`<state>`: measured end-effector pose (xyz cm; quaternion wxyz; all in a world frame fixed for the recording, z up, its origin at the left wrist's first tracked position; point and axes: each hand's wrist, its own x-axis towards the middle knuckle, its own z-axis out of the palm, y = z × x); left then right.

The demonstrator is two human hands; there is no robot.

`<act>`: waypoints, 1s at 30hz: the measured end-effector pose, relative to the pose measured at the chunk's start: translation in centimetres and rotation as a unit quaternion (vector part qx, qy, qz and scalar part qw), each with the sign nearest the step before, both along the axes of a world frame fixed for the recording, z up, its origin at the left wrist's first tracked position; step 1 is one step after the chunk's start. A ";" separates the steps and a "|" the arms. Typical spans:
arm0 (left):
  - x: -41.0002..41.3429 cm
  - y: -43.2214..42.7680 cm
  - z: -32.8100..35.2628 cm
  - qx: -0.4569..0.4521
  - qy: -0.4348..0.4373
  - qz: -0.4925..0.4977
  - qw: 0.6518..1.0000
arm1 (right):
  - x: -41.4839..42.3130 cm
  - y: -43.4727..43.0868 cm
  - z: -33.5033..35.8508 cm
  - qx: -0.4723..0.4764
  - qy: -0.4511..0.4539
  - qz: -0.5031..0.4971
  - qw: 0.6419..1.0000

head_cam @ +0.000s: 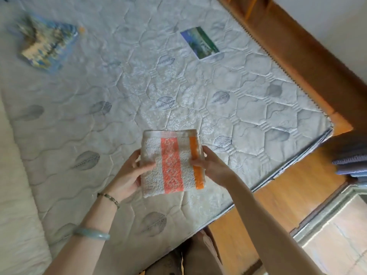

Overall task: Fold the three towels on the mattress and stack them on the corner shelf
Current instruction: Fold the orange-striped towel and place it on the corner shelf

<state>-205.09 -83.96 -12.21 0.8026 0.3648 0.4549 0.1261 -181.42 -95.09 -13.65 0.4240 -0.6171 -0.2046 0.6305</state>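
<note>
- Above the near corner of the quilted mattress [198,96], a person holds a folded towel [170,161] level between both hands. It appears lifted just clear of the bedding.
- Left hand [129,175] grasps the towel's left side, thumb pressed on the upper face and fingers tucked beneath. Right hand [210,165] clasps the opposite side the same way, thumb lying on the orange stripe.
- Gripping both sides at once most likely keeps the layers from sliding open, so the bundle stays square for carrying.
- Folding of this towel looks finished: it is a compact, thick rectangle with its edges roughly aligned.
- Its face is pale beige looped terry, crossed by a broad coral band with a pale woven pattern and a narrower plain orange stripe near the right edge. A flat woven hem runs along the far edge.
- Lavender-blue folded cloths [351,165] lie stacked at the right border of the view, beyond the wooden bed frame [297,62]. That is probably the shelf stack, though the shelf itself is hard to make out.
- Far across the mattress lies a blurred blue patterned item [47,44]; whether it is a towel cannot be told.
</note>
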 end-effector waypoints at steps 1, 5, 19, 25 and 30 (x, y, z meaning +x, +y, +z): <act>0.8 0.0 1.6 0.002 -0.010 -0.015 1.000 | 0.6 -0.8 1.9 0.023 0.015 -0.019 0.999; 5.5 -0.8 6.6 0.025 -0.017 -0.060 0.998 | 2.6 -4.5 8.2 0.066 0.011 -0.086 0.994; 31.6 -13.3 19.1 0.101 -0.087 -0.326 0.936 | 17.7 -24.7 20.2 0.174 -0.011 -0.374 0.911; 42.6 -21.4 22.7 0.058 -0.137 -0.371 0.917 | 26.4 -33.6 23.5 0.207 -0.037 -0.409 0.888; 50.4 -26.7 24.8 0.026 -0.156 -0.377 0.913 | 33.2 -39.1 25.6 0.219 -0.054 -0.433 0.873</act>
